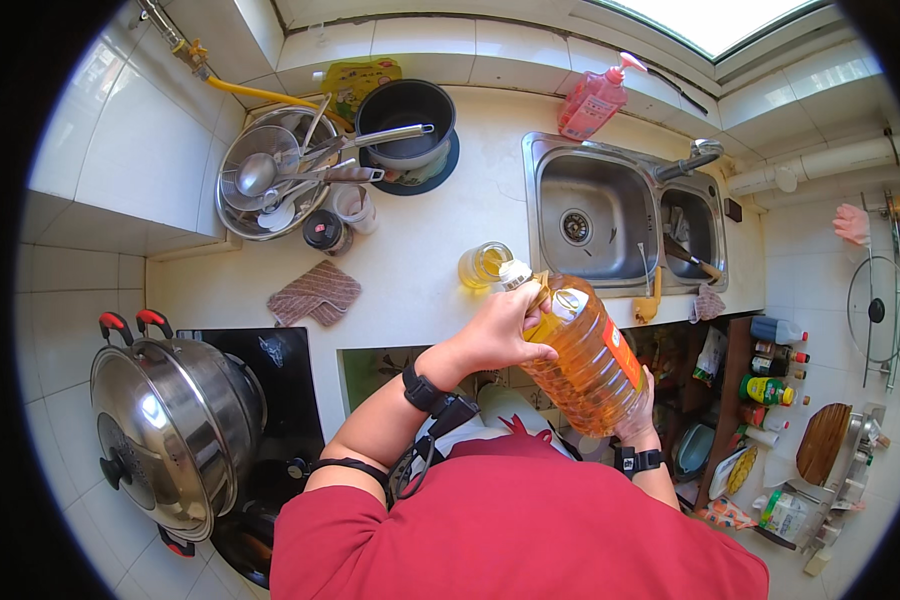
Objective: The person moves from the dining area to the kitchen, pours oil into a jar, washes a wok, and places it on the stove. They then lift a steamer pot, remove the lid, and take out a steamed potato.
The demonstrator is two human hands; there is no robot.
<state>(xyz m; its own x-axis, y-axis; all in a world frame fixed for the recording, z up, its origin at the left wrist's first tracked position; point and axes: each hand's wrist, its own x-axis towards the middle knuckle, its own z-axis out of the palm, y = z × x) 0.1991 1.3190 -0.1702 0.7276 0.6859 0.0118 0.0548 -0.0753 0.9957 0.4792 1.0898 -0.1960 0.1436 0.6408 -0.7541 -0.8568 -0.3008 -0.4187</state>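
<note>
A large clear plastic jug of amber cooking oil (581, 360) is tilted, with its white-capped neck towards the counter. My left hand (499, 322) grips it near the neck, by the handle. Beneath the far end of the jug, my right hand (637, 409) supports the base. A glass jar (485, 265) holding yellow oil stands on the white counter (420, 247), right beside the jug's mouth. Whether oil is flowing at the spout is too small to tell.
Right of the jar is a double steel sink (596, 210), with a pink pump bottle (592, 101) behind it. At left are a steel bowl of utensils (229, 202), a dark pot (405, 124), a folded brown cloth (315, 292) and a large lidded steamer (169, 431) on the cooktop (292, 375).
</note>
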